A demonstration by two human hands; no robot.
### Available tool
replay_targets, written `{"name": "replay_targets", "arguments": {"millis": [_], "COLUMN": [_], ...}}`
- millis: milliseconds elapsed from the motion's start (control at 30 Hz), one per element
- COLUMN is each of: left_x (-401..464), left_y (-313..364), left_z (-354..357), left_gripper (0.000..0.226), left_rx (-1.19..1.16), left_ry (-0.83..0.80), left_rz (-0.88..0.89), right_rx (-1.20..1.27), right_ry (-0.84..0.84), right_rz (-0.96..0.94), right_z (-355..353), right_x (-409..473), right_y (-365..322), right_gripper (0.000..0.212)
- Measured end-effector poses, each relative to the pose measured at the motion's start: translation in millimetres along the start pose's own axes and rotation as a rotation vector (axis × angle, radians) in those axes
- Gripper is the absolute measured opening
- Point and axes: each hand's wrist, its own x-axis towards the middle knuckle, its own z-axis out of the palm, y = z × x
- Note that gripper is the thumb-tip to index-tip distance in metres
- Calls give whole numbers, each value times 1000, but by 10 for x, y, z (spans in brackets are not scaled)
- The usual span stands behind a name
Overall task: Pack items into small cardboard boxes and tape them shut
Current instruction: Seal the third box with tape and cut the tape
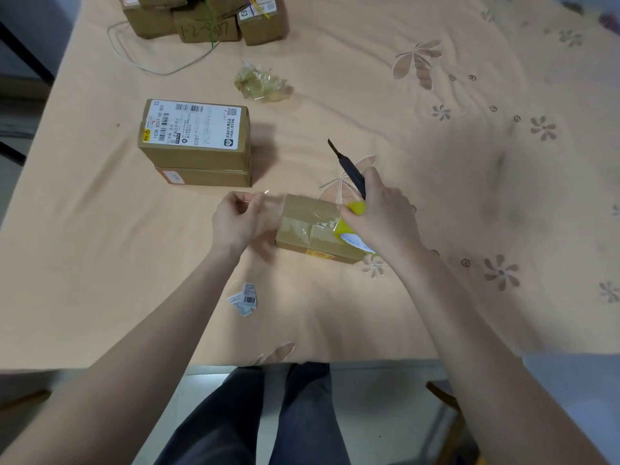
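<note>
A small cardboard box lies in the middle of the table with clear tape stretched over its top. My left hand pinches the free end of the clear tape just left of the box. My right hand grips a yellow tape roll at the box's right end and also holds a dark utility knife, whose blade points up and away.
Two stacked cardboard boxes, the top one labelled, stand left of centre. More boxes sit at the far edge beside a thin cable. A crumpled tape wad and a torn barcode label lie on the peach tablecloth.
</note>
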Motion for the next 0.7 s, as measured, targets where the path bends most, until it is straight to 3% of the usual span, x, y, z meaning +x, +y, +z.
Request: {"name": "replay_targets", "arguments": {"millis": [200, 567, 700], "left_x": [49, 7, -17], "left_y": [-150, -267, -277], "left_z": [52, 278, 321], "left_gripper": [16, 9, 20], "left_rx": [53, 193, 346], "left_ry": [36, 29, 19], "left_rz": [-47, -28, 8], "right_rx": [-23, -2, 18], "right_ry": [10, 9, 11], "right_rz": [-34, -25, -20], "right_z": [20, 16, 13], "right_x": [-15, 4, 9], "right_y": [-92, -69, -68], "right_gripper": [36, 46, 44]}}
